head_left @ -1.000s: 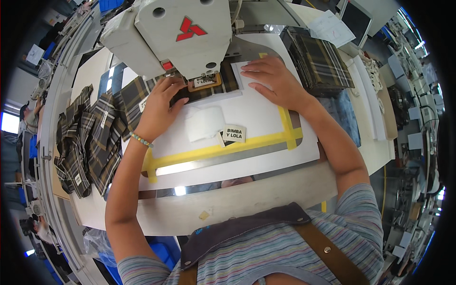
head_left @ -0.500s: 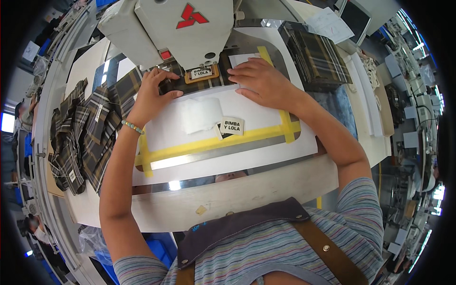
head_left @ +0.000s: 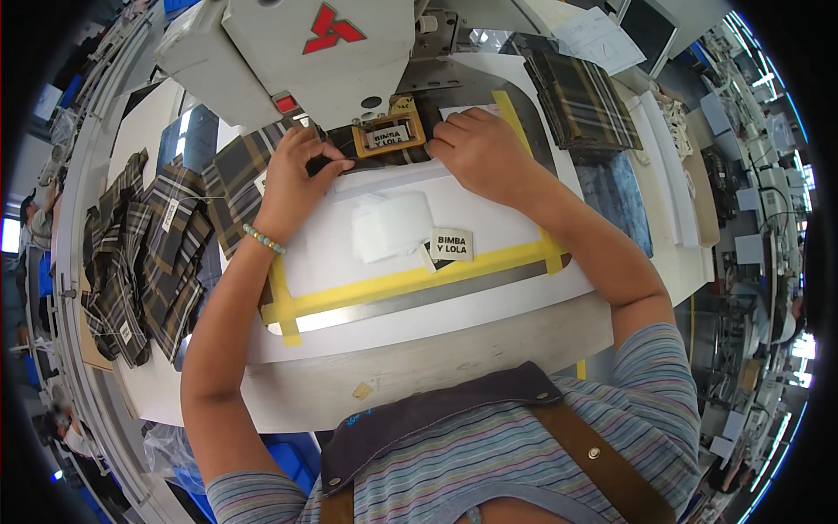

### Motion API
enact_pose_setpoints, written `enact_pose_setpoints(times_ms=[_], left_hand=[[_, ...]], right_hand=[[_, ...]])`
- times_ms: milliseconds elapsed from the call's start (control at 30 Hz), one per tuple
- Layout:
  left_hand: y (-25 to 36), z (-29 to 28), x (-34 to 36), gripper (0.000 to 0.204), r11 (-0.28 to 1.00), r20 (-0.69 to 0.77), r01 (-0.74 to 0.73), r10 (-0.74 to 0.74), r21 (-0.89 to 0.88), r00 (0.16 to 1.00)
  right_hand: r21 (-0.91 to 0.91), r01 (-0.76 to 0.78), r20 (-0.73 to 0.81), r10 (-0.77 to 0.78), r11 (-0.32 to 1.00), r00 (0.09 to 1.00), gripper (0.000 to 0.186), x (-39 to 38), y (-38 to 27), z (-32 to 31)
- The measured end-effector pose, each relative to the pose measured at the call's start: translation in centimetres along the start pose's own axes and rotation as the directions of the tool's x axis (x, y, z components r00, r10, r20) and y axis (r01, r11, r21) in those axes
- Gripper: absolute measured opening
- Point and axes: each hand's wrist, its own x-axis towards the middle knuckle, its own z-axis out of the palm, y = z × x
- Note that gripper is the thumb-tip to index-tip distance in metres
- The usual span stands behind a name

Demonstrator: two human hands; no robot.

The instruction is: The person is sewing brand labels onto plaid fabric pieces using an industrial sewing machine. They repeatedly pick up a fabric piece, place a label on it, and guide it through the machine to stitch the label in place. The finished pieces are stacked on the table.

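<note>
A dark-screened monitor (head_left: 646, 31) stands at the upper right, a loose sheet of paper (head_left: 601, 41) just beside it. At the lower left, a crumpled clear plastic bag (head_left: 170, 452) shows near a blue bin (head_left: 295, 460). Bright lights (head_left: 804, 346) glow along the far right rim.

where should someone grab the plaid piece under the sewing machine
Probably the near edge of the plaid piece, left and right of the orange frame, coming from the front: the frame covers its middle, and the machine head looms over the far side.
</note>
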Motion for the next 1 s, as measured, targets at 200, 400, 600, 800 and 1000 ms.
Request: enact_pose_setpoints(times_ms=[200,400,600,800,1000], left_hand=[[1.5,-3.5,-2.5,0.019,0.979,0.016,-0.192,0.191,0.074,0.981],[-1.6,-11.6,-9.9,0.024,0.908,-0.010,-0.031,0.039,0.418,0.999],[-1.3,-14.3,-10.3,0.021,0.911,-0.035,0.126,-0.122,0.393,0.992],[-0.3,-9.8,-6.8,0.038,0.867,-0.038,-0.010,0.034,0.498,0.999],[-8.5,-7.1,-8.4,0.063,0.728,0.062,0.093,-0.183,0.679,0.981]], right_hand=[[0.234,0.042,-0.066,-0.027,0.971,0.997,0.009,-0.4,-1.4,-2.6],[0.414,0.012,-0.314,0.130,0.910,0.941,0.025,1.2,-1.4,-12.6],[0.492,0.363,-0.557,-0.034,0.791,0.830,0.025,0.4,-3.3,-23.9],[0.533,0.473,-0.533,-0.155,0.701,0.832,0.025,0.8,-6.0,-25.8],[0.578,0.461,-0.501,-0.154,0.673,0.852,0.026,0.4,-6.6,-25.9]])
